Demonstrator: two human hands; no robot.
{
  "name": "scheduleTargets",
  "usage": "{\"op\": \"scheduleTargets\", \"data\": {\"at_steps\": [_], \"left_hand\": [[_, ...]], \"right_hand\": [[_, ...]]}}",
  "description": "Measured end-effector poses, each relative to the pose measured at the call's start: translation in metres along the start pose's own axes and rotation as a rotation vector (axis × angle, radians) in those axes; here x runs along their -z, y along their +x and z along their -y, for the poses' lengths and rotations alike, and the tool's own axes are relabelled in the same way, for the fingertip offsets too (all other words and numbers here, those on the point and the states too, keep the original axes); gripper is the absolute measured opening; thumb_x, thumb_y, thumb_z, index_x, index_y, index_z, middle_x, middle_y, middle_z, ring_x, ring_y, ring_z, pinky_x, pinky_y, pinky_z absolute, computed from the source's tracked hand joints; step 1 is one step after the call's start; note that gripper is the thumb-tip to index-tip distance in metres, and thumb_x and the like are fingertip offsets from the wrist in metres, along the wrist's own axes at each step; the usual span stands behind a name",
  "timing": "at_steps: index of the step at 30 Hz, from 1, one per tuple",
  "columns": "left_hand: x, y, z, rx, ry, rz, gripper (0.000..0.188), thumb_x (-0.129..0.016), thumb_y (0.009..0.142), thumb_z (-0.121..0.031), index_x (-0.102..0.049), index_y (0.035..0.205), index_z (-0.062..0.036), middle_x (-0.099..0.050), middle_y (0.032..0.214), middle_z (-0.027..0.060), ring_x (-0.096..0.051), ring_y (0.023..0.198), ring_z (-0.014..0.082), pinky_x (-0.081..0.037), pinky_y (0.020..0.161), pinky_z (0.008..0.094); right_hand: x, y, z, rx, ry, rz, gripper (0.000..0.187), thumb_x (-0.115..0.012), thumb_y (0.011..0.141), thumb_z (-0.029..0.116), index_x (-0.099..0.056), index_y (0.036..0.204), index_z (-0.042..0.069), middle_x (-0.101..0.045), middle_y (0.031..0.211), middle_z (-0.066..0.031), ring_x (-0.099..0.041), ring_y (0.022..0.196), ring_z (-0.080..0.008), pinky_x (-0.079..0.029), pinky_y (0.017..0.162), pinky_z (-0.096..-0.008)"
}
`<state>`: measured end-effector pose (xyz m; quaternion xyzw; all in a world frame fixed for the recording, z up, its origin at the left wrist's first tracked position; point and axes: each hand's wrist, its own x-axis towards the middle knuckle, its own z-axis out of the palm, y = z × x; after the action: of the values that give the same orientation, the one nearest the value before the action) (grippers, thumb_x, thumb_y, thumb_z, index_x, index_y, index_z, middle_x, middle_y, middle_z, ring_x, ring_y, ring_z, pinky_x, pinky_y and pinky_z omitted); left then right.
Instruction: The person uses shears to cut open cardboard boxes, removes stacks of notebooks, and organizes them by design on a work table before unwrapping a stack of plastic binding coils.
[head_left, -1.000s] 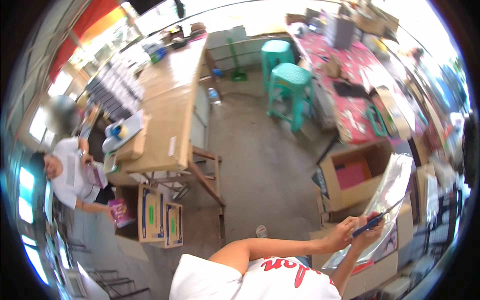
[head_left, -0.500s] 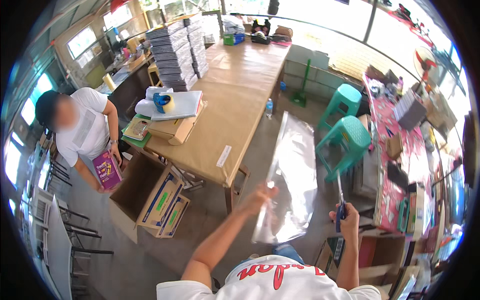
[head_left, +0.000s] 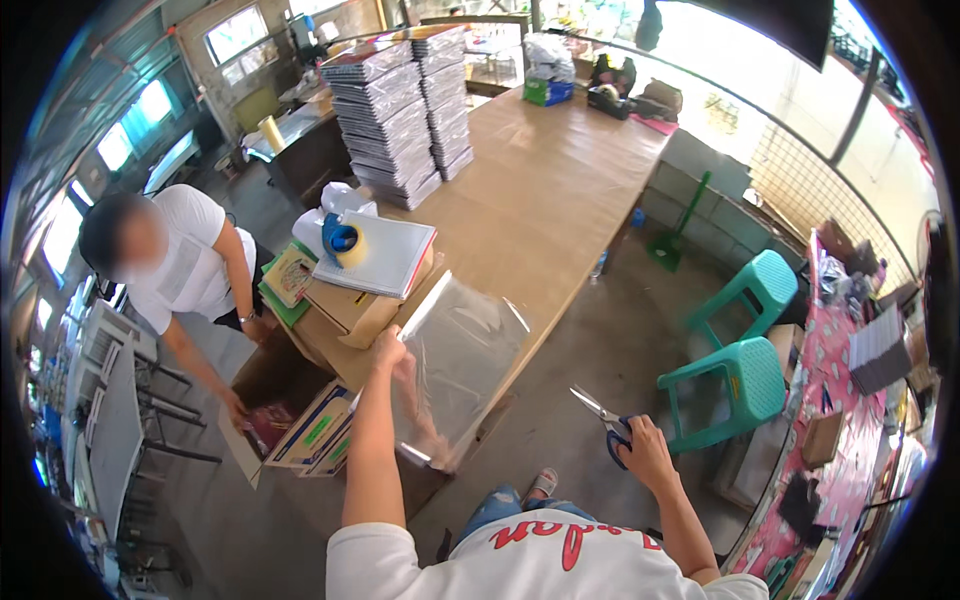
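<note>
My left hand (head_left: 390, 352) pinches the edge of a clear plastic sheet (head_left: 465, 345) that hangs over the near corner of the brown-covered table (head_left: 540, 210). Part of my left arm shows near its lower edge. A pair of scissors (head_left: 609, 417) with dark blue handles is in my right hand (head_left: 648, 453), out over the floor to the right of the table. Their blades point up and left, slightly parted, and do not touch the plastic.
A co-worker (head_left: 185, 255) bends over an open carton (head_left: 310, 425) at left, one hand inside. On the table stand tall wrapped stacks (head_left: 385, 125), a flat cardboard box (head_left: 365, 310) and tape rolls (head_left: 347, 245). Green stools (head_left: 735, 390) and a pink-covered table (head_left: 815, 400) are at right.
My left hand has swung the plastic sheet leftward onto the table corner. My right hand has moved left with the scissors, now tilted leftward. The co-worker has lowered a purple box into the carton.
</note>
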<state>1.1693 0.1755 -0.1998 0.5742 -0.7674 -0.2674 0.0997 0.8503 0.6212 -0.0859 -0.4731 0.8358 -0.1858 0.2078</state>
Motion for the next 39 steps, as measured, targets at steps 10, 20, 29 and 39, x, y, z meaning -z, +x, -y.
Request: {"op": "scheduleTargets", "data": {"at_steps": [10, 20, 29, 39], "left_hand": [[-0.043, -0.053, 0.008, 0.078, 0.412, -0.671, 0.052, -0.061, 0.085, -0.028, -0.044, 0.134, -0.0197, -0.041, 0.137, 0.0093, -0.038, 0.128, 0.0305, -0.03, 0.1, 0.0623], [-0.051, -0.029, 0.051, -0.104, 0.201, -0.531, 0.052, -0.051, 0.093, -0.034, -0.039, 0.138, -0.0114, -0.038, 0.141, 0.0159, -0.035, 0.13, 0.0373, -0.026, 0.103, 0.0599], [-0.056, -0.067, -0.107, -0.695, -0.145, -0.62, 0.06, -0.052, 0.096, -0.035, -0.034, 0.139, 0.0018, -0.033, 0.141, 0.0235, -0.033, 0.13, 0.038, -0.026, 0.107, 0.0499], [-0.124, -0.372, -0.308, -1.682, -0.605, -0.114, 0.063, -0.06, 0.091, -0.03, -0.034, 0.138, 0.0024, -0.037, 0.138, 0.0206, -0.033, 0.13, 0.0349, -0.027, 0.108, 0.0487]], "right_hand": [[-0.077, 0.144, 0.103, 0.252, 0.157, 0.061, 0.039, -0.067, 0.077, 0.012, -0.052, 0.111, 0.001, -0.057, 0.108, -0.0207, -0.055, 0.105, -0.0383, -0.042, 0.087, -0.0462], [-0.215, 0.253, 0.178, 0.776, 0.174, -0.157, 0.037, -0.062, 0.08, 0.012, -0.057, 0.114, 0.002, -0.056, 0.114, -0.0178, -0.053, 0.111, -0.0327, -0.043, 0.093, -0.043], [-0.183, 0.067, 0.031, 0.164, 0.198, -0.26, 0.025, -0.064, 0.082, 0.02, -0.057, 0.101, 0.005, -0.058, 0.105, -0.0129, -0.06, 0.096, -0.0304, -0.05, 0.078, -0.0425], [-0.321, -0.469, 0.023, -1.496, 0.29, -0.749, 0.046, -0.071, 0.078, 0.034, -0.058, 0.11, 0.004, -0.066, 0.098, -0.0189, -0.062, 0.097, -0.0371, -0.05, 0.082, -0.0469]]}}
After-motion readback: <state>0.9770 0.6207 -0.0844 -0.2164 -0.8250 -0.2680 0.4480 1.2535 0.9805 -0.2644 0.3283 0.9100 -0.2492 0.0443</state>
